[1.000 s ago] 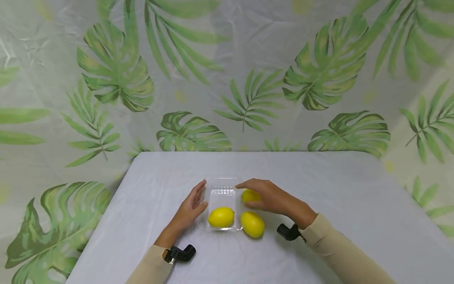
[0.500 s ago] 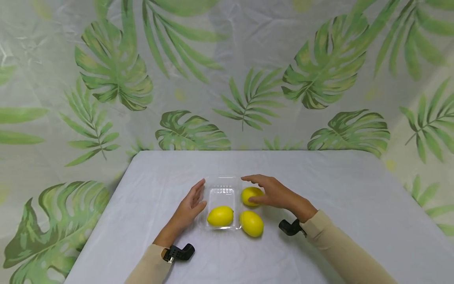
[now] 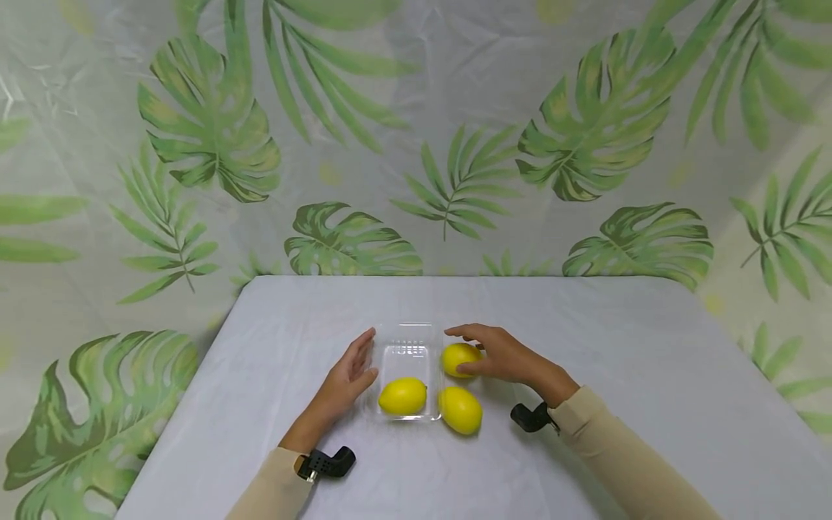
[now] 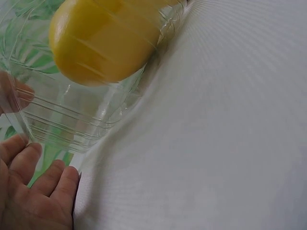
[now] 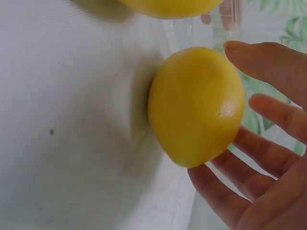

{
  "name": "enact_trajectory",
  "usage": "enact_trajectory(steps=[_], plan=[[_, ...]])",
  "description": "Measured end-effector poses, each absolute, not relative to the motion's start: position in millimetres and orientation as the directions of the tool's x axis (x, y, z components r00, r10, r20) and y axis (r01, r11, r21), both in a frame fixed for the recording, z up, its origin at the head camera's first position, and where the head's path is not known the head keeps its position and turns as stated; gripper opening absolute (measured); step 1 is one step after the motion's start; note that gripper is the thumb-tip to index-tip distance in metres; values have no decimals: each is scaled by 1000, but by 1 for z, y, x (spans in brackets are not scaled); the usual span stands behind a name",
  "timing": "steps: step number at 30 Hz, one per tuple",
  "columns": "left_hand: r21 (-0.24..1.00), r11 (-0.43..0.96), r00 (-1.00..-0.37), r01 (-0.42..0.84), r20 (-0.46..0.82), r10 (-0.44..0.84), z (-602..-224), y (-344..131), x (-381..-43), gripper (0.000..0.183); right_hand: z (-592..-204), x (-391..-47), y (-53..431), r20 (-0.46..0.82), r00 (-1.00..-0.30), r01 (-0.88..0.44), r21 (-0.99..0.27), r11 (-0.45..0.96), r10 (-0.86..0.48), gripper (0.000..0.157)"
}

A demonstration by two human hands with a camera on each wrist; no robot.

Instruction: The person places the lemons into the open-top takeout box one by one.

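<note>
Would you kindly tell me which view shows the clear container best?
The head view: it shows the clear container nearly whole from above. The left wrist view crops it; the right wrist view shows only a small part.

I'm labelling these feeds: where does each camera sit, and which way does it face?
Head: on the head, facing forward and down at the clear plastic container and three lemons; left hand, right hand and sleeves show.
Left wrist: on that wrist, facing the container and the lemon inside; left hand shows.
Right wrist: on that wrist, facing the far outside lemon; right hand shows.
Shared: head and right wrist both show that lemon.
</note>
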State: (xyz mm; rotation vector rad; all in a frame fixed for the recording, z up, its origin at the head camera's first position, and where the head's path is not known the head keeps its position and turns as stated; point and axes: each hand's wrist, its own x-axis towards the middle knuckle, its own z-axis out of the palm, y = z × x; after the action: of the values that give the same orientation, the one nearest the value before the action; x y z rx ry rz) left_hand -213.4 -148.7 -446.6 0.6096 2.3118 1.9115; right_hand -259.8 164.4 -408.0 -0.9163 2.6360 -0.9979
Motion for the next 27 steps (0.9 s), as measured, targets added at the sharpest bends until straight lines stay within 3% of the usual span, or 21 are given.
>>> enact_trajectory(steps=[27], plan=[[966,128,-921,226,169,350,-451,-150,-216,66,-419,-260,167,35,-783,-500,-629,595,-621,60]])
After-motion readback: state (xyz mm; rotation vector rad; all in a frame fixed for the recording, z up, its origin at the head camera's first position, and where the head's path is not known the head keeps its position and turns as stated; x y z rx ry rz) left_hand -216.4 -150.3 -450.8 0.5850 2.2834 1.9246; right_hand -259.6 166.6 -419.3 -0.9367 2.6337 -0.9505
